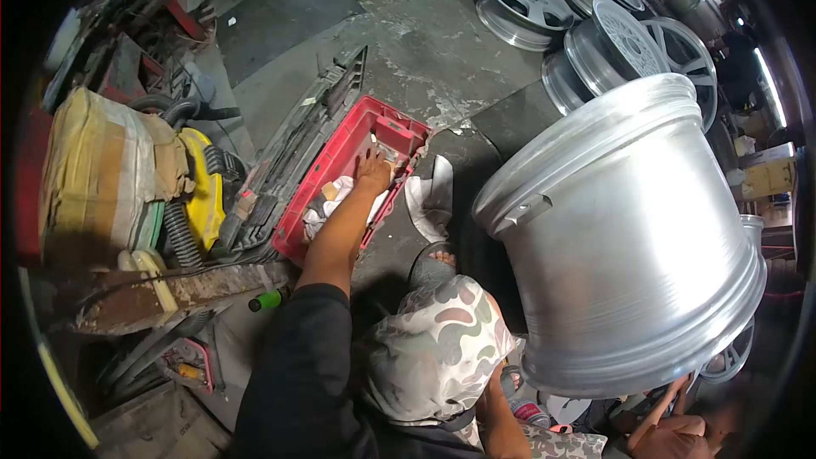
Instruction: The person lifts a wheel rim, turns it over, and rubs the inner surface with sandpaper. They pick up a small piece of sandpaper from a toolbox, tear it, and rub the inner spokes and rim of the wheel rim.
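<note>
My left hand (374, 173) reaches down into a red plastic crate (327, 153), fingers spread over small items near its far end. White and tan cloth pieces (338, 194) lie in the crate beside my wrist. A large bare-metal wheel barrel (625, 238) stands tilted on my right, its surface shiny. My right hand (495, 384) is mostly hidden by my camouflage-covered knee (442, 348), low beside the wheel barrel; its fingers cannot be made out. A crumpled white cloth (432, 200) lies on the floor between crate and wheel.
Several wheel rims (525, 8) rest on the floor ahead and right. A dark plastic panel (293, 149) lies along the crate's left side. Left of it are a taped bundle (102, 178) and a yellow tool part (202, 191). Another person (671, 429) sits at lower right.
</note>
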Demonstrator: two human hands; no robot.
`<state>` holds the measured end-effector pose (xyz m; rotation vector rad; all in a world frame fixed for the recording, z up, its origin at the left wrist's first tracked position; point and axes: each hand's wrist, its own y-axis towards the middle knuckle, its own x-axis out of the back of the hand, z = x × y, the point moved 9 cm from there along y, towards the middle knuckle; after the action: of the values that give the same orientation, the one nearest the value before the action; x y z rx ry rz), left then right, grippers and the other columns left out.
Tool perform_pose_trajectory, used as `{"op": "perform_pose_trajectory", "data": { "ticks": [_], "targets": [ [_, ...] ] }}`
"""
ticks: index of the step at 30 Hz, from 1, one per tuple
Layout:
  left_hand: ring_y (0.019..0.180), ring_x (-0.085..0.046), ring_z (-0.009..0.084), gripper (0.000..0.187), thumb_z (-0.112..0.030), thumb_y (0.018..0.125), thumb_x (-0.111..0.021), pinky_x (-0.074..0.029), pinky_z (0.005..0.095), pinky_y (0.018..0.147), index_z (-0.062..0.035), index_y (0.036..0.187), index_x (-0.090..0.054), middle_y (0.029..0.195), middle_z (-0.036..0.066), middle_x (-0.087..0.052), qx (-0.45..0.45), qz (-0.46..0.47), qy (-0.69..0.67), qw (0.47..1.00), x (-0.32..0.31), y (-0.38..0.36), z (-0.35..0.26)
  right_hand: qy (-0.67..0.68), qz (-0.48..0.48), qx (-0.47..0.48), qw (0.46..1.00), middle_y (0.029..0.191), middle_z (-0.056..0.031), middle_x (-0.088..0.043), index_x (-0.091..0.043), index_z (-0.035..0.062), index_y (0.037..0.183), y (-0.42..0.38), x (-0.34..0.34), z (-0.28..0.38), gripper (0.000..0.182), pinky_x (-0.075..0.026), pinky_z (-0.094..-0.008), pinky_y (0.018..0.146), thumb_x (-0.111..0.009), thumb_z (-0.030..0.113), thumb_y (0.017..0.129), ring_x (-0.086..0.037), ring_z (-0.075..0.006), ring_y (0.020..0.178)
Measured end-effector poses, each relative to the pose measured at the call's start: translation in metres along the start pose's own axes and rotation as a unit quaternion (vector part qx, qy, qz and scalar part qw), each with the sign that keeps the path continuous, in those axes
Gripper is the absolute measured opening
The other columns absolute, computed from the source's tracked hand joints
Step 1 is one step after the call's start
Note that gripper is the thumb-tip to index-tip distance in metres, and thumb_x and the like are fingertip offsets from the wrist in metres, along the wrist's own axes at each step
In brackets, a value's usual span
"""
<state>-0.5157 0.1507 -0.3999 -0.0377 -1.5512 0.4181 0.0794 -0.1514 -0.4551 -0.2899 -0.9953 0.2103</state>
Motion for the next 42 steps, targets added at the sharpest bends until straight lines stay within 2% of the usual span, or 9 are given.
{"op": "perform_pose_trajectory", "data": {
  "ticks": [5, 12, 16, 17, 20, 23, 27, 37, 42],
  "targets": [
    [0.138, -0.039, 0.0294, 0.032, -0.024, 0.094, -0.056, -0.029, 0.0539, 0.114, -0.0130, 0.119, -0.073, 0.142, 0.006, -0.054, 0.000, 0.032, -0.009, 0.999, -0.011, 0.012, 0.012, -0.037, 0.048, -0.001, 0.998, 0.070, -0.0194, -0.068, -0.072, -0.0001, 0.080, 0.010, -0.004, 0.017, 0.021, -0.051, -0.0480, 0.075, -0.068, 0.020, 0.077, -0.067, -0.0391, 0.071],
    [0.112, -0.061, 0.0386, 0.031, -0.021, 0.098, -0.051, -0.047, 0.0471, 0.099, -0.0009, 0.112, -0.069, 0.118, 0.014, -0.068, 0.008, -0.209, -0.256, 0.944, 0.080, -0.051, 0.027, -0.039, -0.117, -0.001, 0.992, 0.087, -0.0206, -0.069, -0.072, 0.0001, 0.081, 0.009, 0.054, 0.089, 0.023, -0.044, -0.0493, 0.092, -0.070, 0.022, 0.075, -0.064, -0.0402, 0.084],
    [0.087, -0.069, 0.0268, 0.025, -0.021, 0.097, -0.064, -0.054, 0.0351, 0.083, 0.0020, 0.104, -0.070, 0.095, 0.009, -0.073, 0.073, -0.181, -0.640, 0.743, 0.104, -0.117, 0.034, -0.071, -0.033, 0.226, 0.971, 0.089, -0.0161, -0.069, -0.071, 0.0022, 0.088, 0.011, 0.036, 0.116, 0.026, -0.044, -0.0473, 0.091, -0.067, 0.024, 0.074, -0.064, -0.0379, 0.089],
    [0.082, -0.069, 0.0204, 0.022, -0.020, 0.095, -0.070, -0.055, 0.0306, 0.080, 0.0009, 0.101, -0.071, 0.091, 0.006, -0.073, 0.107, -0.170, -0.758, 0.621, 0.106, -0.135, 0.033, -0.069, -0.038, 0.229, 0.970, 0.089, -0.0161, -0.069, -0.071, 0.0022, 0.088, 0.012, 0.038, 0.125, 0.026, -0.044, -0.0473, 0.091, -0.067, 0.024, 0.074, -0.064, -0.0379, 0.089],
    [0.084, -0.067, 0.0109, 0.015, -0.011, 0.090, -0.076, -0.055, 0.0250, 0.076, -0.0013, 0.099, -0.070, 0.094, 0.006, -0.072, 0.103, -0.137, -0.812, 0.558, 0.130, -0.165, 0.024, -0.009, 0.045, 0.073, 0.996, 0.095, -0.0164, -0.070, -0.068, 0.0024, 0.091, 0.011, 0.056, 0.166, 0.027, -0.041, -0.0494, 0.095, -0.056, 0.026, 0.088, -0.063, -0.0371, 0.099],
    [0.086, -0.067, 0.0114, 0.020, -0.005, 0.086, -0.078, -0.056, 0.0253, 0.078, -0.0012, 0.102, -0.067, 0.096, 0.006, -0.072, 0.018, -0.144, -0.798, 0.585, 0.196, -0.185, 0.014, -0.120, -0.070, 0.265, 0.954, 0.102, -0.0186, -0.069, -0.068, 0.0024, 0.098, 0.012, 0.037, 0.179, 0.033, -0.040, -0.0515, 0.097, -0.053, 0.031, 0.093, -0.063, -0.0379, 0.099],
    [0.089, -0.067, 0.0114, 0.030, 0.001, 0.086, -0.076, -0.055, 0.0240, 0.084, 0.0025, 0.112, -0.063, 0.102, 0.008, -0.070, -0.136, -0.141, -0.793, 0.577, 0.330, -0.226, -0.020, 0.098, 0.043, 0.171, 0.979, 0.102, -0.0197, -0.064, -0.068, -0.0003, 0.101, 0.017, 0.080, 0.260, 0.026, -0.046, -0.0469, 0.092, -0.063, 0.024, 0.091, -0.058, -0.0406, 0.103],
    [0.090, -0.067, 0.0098, 0.025, 0.000, 0.087, -0.076, -0.055, 0.0254, 0.084, 0.0025, 0.111, -0.068, 0.098, 0.006, -0.071, -0.370, -0.065, -0.646, 0.664, 0.495, -0.353, -0.185, 0.125, 0.103, 0.334, 0.929, 0.100, -0.0194, -0.067, -0.073, 0.0053, 0.102, -0.076, 0.249, 0.388, 0.020, -0.051, -0.0449, 0.087, -0.061, 0.019, 0.093, -0.064, -0.0388, 0.094],
    [0.088, -0.069, 0.0099, 0.021, -0.008, 0.091, -0.074, -0.056, 0.0248, 0.080, -0.0019, 0.110, -0.068, 0.098, 0.004, -0.071, -0.487, 0.043, -0.592, 0.641, 0.499, -0.396, -0.292, 0.255, 0.021, 0.293, 0.921, 0.092, -0.0080, -0.068, -0.072, 0.0008, 0.103, -0.105, 0.409, 0.357, 0.017, -0.052, -0.0325, 0.081, -0.068, 0.015, 0.094, -0.066, -0.0175, 0.089]
  ]
}}
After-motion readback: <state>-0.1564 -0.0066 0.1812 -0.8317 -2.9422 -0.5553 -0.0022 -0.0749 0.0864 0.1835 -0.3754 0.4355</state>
